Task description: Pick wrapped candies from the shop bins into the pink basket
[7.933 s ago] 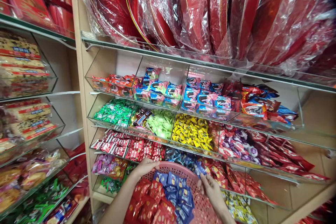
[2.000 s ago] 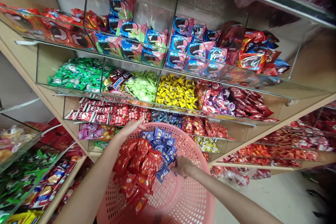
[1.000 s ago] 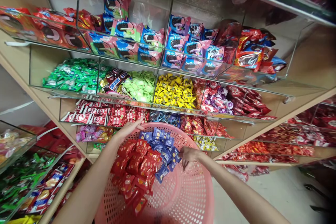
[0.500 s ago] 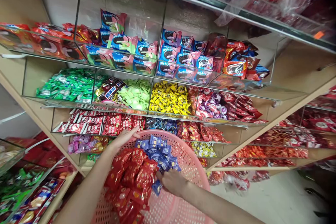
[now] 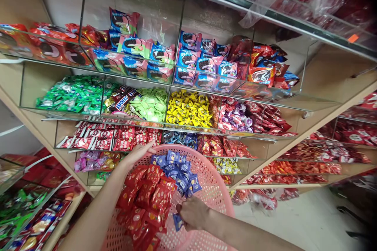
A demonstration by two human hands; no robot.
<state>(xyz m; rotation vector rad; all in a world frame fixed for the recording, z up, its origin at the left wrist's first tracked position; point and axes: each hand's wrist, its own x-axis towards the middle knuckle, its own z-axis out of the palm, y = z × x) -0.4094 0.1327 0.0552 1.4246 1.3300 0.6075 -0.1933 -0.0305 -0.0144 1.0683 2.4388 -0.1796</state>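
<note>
A round pink plastic basket (image 5: pixel 216 172) with holes in its wall is tilted in front of me. My left hand (image 5: pixel 140 153) holds its far left rim, the forearm lying along the side. Inside on the left lie red candy packets (image 5: pixel 147 192) with pale spots. A heap of small blue candy packets (image 5: pixel 180 170) sits at the far side. My right hand (image 5: pixel 193 212) is inside the basket, closed on a blue candy packet (image 5: pixel 177 221) that sticks out at the left of the fist. Whether it grips more packets is hidden.
Glass-fronted shelves (image 5: pixel 176 125) rise ahead, holding green candies (image 5: pixel 73 94), yellow candies (image 5: pixel 190 110) and blue-pink cookie packs (image 5: pixel 188 59). A lower rack (image 5: pixel 32 215) stands close on the left. Pale floor (image 5: pixel 273 227) shows on the right, with bagged goods (image 5: pixel 263 199) under the shelf.
My right hand has drawn slightly toward me, away from the blue heap, with the blue candy packet in it. My left hand stays at the basket rim. The view has shifted slightly.
</note>
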